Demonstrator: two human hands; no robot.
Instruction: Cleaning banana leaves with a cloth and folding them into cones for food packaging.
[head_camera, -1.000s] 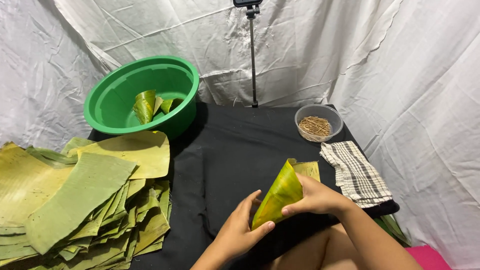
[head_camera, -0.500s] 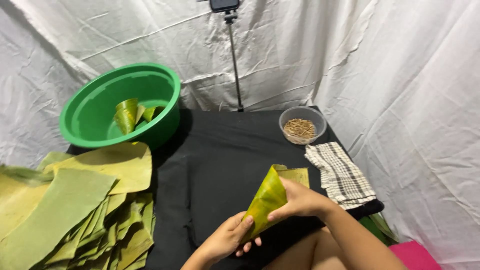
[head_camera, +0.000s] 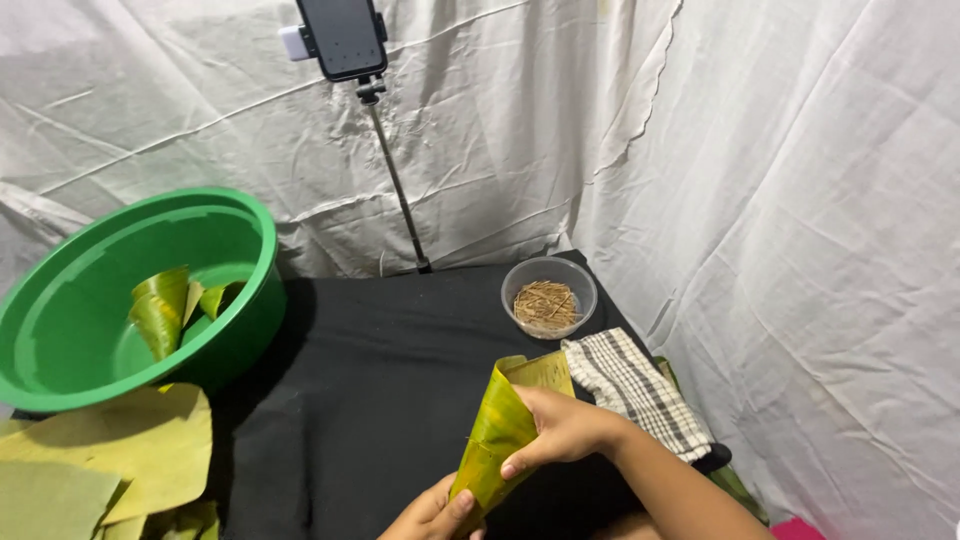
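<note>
Gripping leaf cone (head_camera: 500, 430), both hands, table edge.

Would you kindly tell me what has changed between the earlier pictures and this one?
The head camera tilted up and turned right, so the green basin and leaf pile slid left and the phone on its stand came into view. The left hand dropped to the cone's tip at the frame edge. Unchanged: the right hand still grips the folded leaf cone; bowl of sticks and checked cloth lie as before.
</note>
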